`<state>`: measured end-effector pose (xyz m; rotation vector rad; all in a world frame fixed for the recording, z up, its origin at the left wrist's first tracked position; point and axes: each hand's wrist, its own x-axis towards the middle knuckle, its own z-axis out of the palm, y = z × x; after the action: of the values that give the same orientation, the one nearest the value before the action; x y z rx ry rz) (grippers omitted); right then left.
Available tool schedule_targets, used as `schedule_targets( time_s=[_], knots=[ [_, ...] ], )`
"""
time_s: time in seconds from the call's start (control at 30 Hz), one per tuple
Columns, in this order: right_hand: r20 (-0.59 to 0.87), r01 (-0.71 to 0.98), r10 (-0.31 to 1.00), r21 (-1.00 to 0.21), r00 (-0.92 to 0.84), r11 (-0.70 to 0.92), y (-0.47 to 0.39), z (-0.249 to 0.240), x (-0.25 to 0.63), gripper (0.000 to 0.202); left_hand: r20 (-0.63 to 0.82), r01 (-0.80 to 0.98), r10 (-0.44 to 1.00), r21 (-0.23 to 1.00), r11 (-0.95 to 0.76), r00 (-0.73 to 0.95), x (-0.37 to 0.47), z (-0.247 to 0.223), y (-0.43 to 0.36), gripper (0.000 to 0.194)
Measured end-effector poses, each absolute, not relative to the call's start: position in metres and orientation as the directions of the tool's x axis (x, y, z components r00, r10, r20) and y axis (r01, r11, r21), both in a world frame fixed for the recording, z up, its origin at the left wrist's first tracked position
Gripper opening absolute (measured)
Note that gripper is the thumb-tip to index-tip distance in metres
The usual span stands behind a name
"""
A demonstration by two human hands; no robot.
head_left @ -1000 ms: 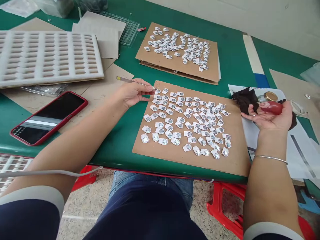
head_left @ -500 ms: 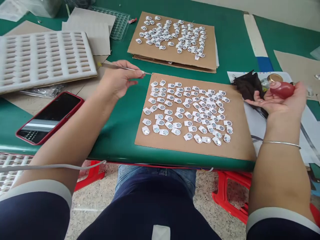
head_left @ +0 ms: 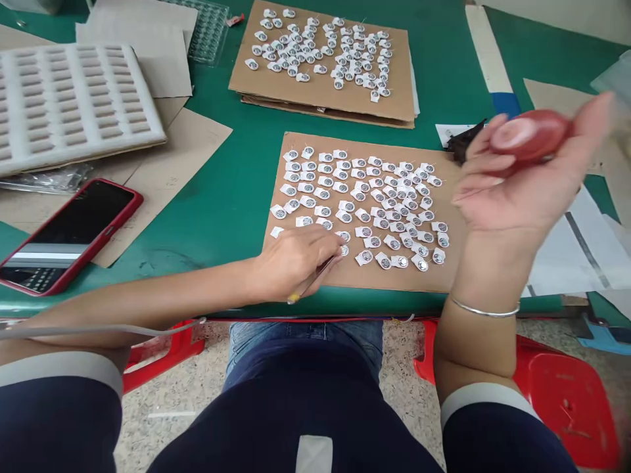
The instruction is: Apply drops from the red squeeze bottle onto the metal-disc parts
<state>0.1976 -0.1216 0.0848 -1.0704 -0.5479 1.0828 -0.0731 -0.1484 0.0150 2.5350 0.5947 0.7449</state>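
My left hand (head_left: 290, 263) is closed around slim metal tweezers (head_left: 315, 276) with a yellowish end. It rests low over the near left part of a brown cardboard sheet (head_left: 456, 223); the tweezers' tips are hidden by the fingers. On that sheet lie many small round silvery discs with white tabs (head_left: 346, 206), in loose rows, some overlapping. Raised above the sheet's right edge, my right hand (head_left: 517, 197) has its palm turned up. Its fingers curl round a shiny red bulb-like object (head_left: 555, 135) with a paler round end, slightly blurred.
Another cardboard stack (head_left: 320, 98) with similar discs lies farther back. At left are a white slotted foam tray (head_left: 54, 105), a red-cased phone (head_left: 73, 233) and cardboard pieces (head_left: 197, 131). White papers (head_left: 562, 256) and a dark cloth (head_left: 463, 141) lie at right. A red stool (head_left: 566, 401) stands below.
My left hand has moved from beyond the sheet's far left corner down to its near side, with the tweezers. My right hand has lifted the red bulb and come closer, leftward.
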Motion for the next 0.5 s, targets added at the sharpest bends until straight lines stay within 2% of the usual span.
schedule_targets(
  time_s=[0.07, 0.17, 0.3, 0.5],
  knots=[
    [-0.159, -0.464, 0.945, -0.886, 0.285, -0.009, -0.123, 0.071, 0.179, 0.051, 0.421, 0.260, 0.502, 0.510, -0.820, 0.756, -0.077, 0.013, -0.151, 0.008],
    [-0.101, -0.363, 0.964, -0.932, 0.246, -0.005, -0.128, 0.051, 0.156, 0.043, 0.400, 0.286, 0.536, 0.535, -0.795, 0.743, -0.081, 0.011, -0.151, 0.008],
    [0.018, -0.275, 0.958, -0.956, 0.286, 0.100, -0.135, 0.039, 0.138, 0.036, 0.339, 0.330, 0.571, 0.556, -0.763, 0.748, -0.082, 0.007, -0.149, 0.006],
    [0.043, -0.277, 0.925, -0.948, 0.377, 0.157, -0.140, 0.040, 0.128, 0.031, 0.301, 0.303, 0.576, 0.619, -0.725, 0.760, -0.080, 0.005, -0.152, 0.009]
  ],
)
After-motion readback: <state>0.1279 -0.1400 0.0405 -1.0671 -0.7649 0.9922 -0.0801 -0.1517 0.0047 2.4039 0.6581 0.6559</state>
